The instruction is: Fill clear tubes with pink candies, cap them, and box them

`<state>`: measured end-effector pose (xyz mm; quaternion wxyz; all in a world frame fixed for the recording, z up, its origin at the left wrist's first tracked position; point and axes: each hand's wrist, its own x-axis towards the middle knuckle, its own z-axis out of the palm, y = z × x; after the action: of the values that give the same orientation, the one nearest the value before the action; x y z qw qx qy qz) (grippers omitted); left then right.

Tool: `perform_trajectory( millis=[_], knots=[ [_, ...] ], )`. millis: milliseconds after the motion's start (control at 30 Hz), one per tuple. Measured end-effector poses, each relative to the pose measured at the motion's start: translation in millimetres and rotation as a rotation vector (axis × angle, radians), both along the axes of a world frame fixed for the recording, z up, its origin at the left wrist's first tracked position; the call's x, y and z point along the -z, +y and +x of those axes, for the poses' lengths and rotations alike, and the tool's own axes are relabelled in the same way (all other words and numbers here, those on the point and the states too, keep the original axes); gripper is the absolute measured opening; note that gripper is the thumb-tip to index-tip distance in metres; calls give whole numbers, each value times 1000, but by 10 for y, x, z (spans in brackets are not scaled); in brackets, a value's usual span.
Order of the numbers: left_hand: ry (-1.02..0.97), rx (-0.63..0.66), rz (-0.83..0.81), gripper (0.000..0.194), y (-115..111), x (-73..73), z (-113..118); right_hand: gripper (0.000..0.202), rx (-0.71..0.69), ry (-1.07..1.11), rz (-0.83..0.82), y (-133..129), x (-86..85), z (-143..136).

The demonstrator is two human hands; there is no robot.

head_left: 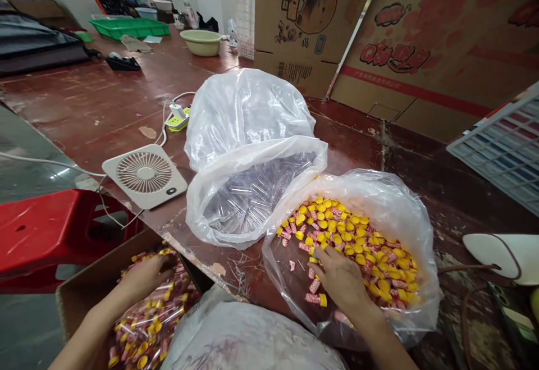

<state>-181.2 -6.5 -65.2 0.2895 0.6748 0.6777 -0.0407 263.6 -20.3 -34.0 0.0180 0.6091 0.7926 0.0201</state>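
My right hand (342,280) reaches into a clear plastic bag (404,196) of small pink-patterned pieces with yellow caps (349,229). Its fingers are closed on one yellow-capped piece (314,251), partly hidden by the fingertips. On the left, my left hand (145,274) hovers over a cardboard box (90,269) with many clear tubes topped with yellow caps (145,328). The left fingers look slightly apart, and I see nothing between them. Between the hands, a second plastic bag (197,201) stands open with clear, thin tubes (252,196) inside.
A white fan (145,173) and a power strip (178,119) lie on the dark red table (138,95). A red stool (37,235) stands left of the box. Large cartons (421,39) and a white crate (505,145) line the right. A green tray (126,27) and basin (202,43) sit farther back.
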Motion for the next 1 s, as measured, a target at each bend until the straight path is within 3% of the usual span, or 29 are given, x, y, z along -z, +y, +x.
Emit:
perform_trajectory(
  millis=[133, 233, 333, 467, 533, 600, 667, 733, 833, 1000],
  knots=[
    [-25, 224, 194, 32, 263, -656, 616, 13, -112, 39, 27, 31, 109, -140],
    [89, 320, 410, 33, 557, -923, 1096, 11, -133, 104, 64, 58, 149, -190],
    [141, 327, 537, 31, 944, -902, 1428, 15, -97, 258, 141, 89, 100, -184],
    [137, 265, 549, 32, 1272, -727, 1578, 31, 35, 584, 170, 98, -78, -138],
    [114, 260, 569, 26, 1239, -680, 1568, 30, 127, 838, 116, 90, -183, -136],
    [-39, 237, 586, 24, 1088, -675, 1554, 26, 195, 1091, 77, 88, -284, -171],
    [-386, 186, 497, 26, 873, -700, 1576, 25, 229, 1268, 90, 106, -370, -247],
    [-823, 103, 277, 27, 652, -735, 1647, 24, 241, 1370, 141, 145, -424, -349],
    [-1232, -23, -62, 31, 403, -769, 1801, 22, 215, 1402, 219, 216, -425, -489],
    [-1489, -153, -332, 37, 242, -777, 1999, 15, 125, 1219, 311, 261, -403, -542]
  ],
)
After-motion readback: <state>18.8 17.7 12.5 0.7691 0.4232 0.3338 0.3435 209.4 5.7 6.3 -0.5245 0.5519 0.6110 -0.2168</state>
